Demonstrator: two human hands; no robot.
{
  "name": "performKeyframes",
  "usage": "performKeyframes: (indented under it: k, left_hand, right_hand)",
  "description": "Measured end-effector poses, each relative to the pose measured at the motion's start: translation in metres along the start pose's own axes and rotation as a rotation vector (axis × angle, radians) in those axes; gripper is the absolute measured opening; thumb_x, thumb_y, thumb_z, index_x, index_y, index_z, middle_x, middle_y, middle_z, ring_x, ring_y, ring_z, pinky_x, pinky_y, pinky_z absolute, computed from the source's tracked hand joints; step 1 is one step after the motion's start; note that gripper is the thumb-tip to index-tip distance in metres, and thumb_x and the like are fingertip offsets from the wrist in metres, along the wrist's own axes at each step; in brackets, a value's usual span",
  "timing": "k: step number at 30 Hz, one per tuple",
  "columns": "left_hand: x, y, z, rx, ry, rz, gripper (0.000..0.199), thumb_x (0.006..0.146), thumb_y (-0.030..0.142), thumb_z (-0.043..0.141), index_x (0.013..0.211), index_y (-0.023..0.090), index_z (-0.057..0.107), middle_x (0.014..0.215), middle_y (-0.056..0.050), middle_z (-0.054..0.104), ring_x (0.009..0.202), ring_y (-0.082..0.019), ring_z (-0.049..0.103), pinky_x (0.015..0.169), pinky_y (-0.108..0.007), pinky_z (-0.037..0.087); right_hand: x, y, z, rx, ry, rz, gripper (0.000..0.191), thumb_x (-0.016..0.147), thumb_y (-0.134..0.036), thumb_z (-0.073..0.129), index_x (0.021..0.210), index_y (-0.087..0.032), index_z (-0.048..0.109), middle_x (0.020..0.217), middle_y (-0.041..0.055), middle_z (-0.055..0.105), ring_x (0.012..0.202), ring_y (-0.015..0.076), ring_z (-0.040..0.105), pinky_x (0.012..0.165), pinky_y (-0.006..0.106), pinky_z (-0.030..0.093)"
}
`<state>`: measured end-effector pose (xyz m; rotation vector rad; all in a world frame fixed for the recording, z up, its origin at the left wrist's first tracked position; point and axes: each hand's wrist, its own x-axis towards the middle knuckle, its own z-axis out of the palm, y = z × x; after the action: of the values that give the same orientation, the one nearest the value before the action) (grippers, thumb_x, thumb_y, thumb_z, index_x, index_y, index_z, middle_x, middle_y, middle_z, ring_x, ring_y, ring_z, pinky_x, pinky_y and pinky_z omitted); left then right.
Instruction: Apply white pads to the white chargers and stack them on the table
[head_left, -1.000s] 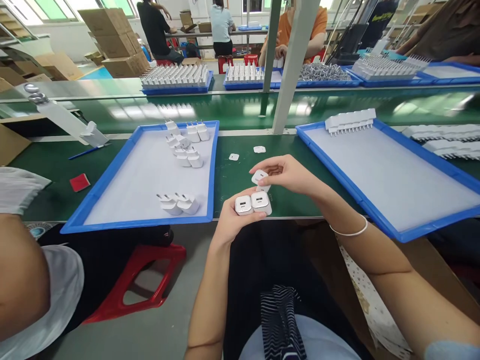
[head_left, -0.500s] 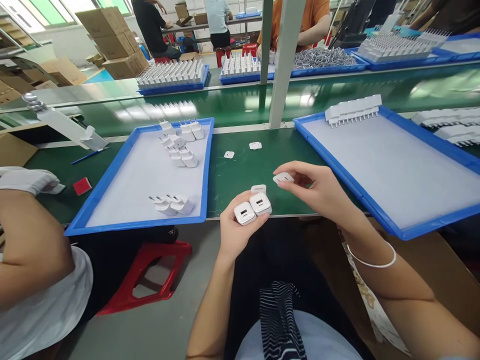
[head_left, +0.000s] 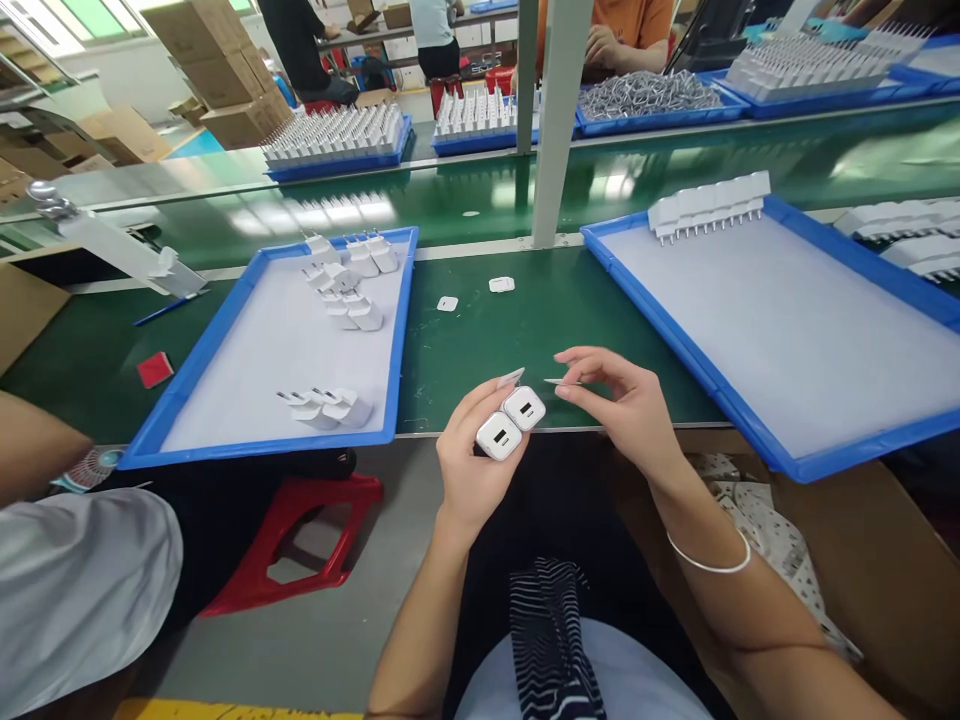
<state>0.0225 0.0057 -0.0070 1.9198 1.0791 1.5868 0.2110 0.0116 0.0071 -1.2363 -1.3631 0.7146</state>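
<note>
My left hand [head_left: 476, 460] is wrapped around two white USB chargers [head_left: 500, 436] side by side, their port ends facing up. A thin white piece [head_left: 511, 377] stands by its fingertips, just behind the chargers. My right hand [head_left: 615, 405] pinches a small thin white plate [head_left: 553, 381], seen edge-on, a short gap to the right of the chargers. Farther back on the green bench lie two loose small white plates, one with a slot [head_left: 448, 304] and another [head_left: 502, 285] to its right.
On the left, a blue-rimmed tray [head_left: 403, 345] bears several white plug chargers [head_left: 343, 405]. The right tray [head_left: 694, 350] has a row of chargers [head_left: 709, 208] along its far edge. A co-worker's arm [head_left: 37, 450] is at far left. A post [head_left: 553, 140] rises from the bench's back edge.
My right hand has moved slightly down with the white plate, which has turned edge-on. The chargers in my left hand have tilted, and the thin piece behind them is now slanted.
</note>
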Motion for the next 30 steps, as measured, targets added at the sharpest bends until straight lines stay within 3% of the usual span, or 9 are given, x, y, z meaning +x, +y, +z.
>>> performKeyframes:
  k: [3, 5, 7, 11, 14, 19, 30]
  left_hand:
    - [0.001, 0.002, 0.001, 0.024, 0.006, 0.036, 0.045, 0.074, 0.004, 0.081, 0.116, 0.018, 0.073, 0.123, -0.01, 0.073, 0.11, -0.021, 0.072, 0.1, -0.034, 0.059]
    - [0.002, 0.004, 0.001, 0.038, -0.003, 0.054, 0.046, 0.074, 0.003, 0.08, 0.117, 0.018, 0.073, 0.123, -0.011, 0.073, 0.11, -0.02, 0.072, 0.1, -0.033, 0.059]
    - [0.004, 0.005, 0.0, 0.054, -0.013, 0.066, 0.046, 0.074, 0.002, 0.08, 0.117, 0.017, 0.072, 0.123, -0.011, 0.073, 0.11, -0.02, 0.072, 0.1, -0.032, 0.059]
    - [0.006, 0.01, -0.001, 0.102, -0.028, 0.11, 0.045, 0.076, 0.003, 0.079, 0.118, 0.017, 0.071, 0.123, -0.011, 0.073, 0.11, -0.02, 0.072, 0.099, -0.032, 0.06]
    - [0.006, 0.014, -0.002, 0.13, -0.058, 0.148, 0.044, 0.077, 0.004, 0.078, 0.119, 0.017, 0.07, 0.124, -0.01, 0.073, 0.11, -0.02, 0.072, 0.099, -0.032, 0.06]
    - [0.005, 0.018, -0.003, 0.162, -0.081, 0.186, 0.042, 0.081, 0.006, 0.076, 0.121, 0.016, 0.068, 0.124, -0.011, 0.072, 0.112, -0.02, 0.071, 0.099, -0.032, 0.06]
    - [0.004, 0.021, -0.005, 0.194, -0.079, 0.214, 0.041, 0.081, 0.004, 0.075, 0.121, 0.014, 0.068, 0.126, -0.011, 0.072, 0.113, -0.019, 0.071, 0.101, -0.03, 0.06]
  right_hand:
    - [0.003, -0.002, -0.008, -0.341, 0.037, -0.243, 0.01, 0.088, -0.013, 0.069, 0.081, -0.02, 0.071, 0.088, 0.0039, 0.067, 0.078, 0.0154, 0.061, 0.068, 0.029, 0.048]
    - [0.002, -0.006, -0.013, -0.371, -0.014, -0.302, 0.01, 0.091, -0.013, 0.067, 0.086, -0.02, 0.071, 0.079, 0.0014, 0.064, 0.066, 0.0123, 0.055, 0.061, 0.028, 0.046]
    - [-0.003, -0.012, -0.015, -0.209, -0.035, -0.215, 0.004, 0.09, -0.017, 0.071, 0.088, -0.021, 0.072, 0.077, 0.0001, 0.066, 0.061, 0.0109, 0.056, 0.057, 0.026, 0.049]
    - [-0.016, -0.024, -0.012, 0.358, -0.092, 0.147, 0.013, 0.083, -0.021, 0.081, 0.092, -0.023, 0.072, 0.078, -0.0023, 0.068, 0.054, 0.0087, 0.063, 0.047, 0.02, 0.054]
    - [-0.022, -0.028, -0.004, 0.577, -0.145, 0.243, 0.017, 0.08, -0.016, 0.083, 0.093, -0.023, 0.074, 0.081, -0.0028, 0.067, 0.055, 0.0079, 0.066, 0.048, 0.017, 0.058]
    - [-0.021, -0.031, 0.009, 0.644, -0.122, 0.249, 0.022, 0.073, -0.011, 0.087, 0.089, -0.023, 0.078, 0.098, -0.0023, 0.06, 0.054, 0.0051, 0.067, 0.047, 0.016, 0.059]
    - [-0.024, -0.032, 0.017, 0.678, -0.068, 0.254, 0.019, 0.072, -0.011, 0.087, 0.084, -0.022, 0.079, 0.095, -0.0024, 0.056, 0.053, 0.0043, 0.065, 0.044, 0.016, 0.056]
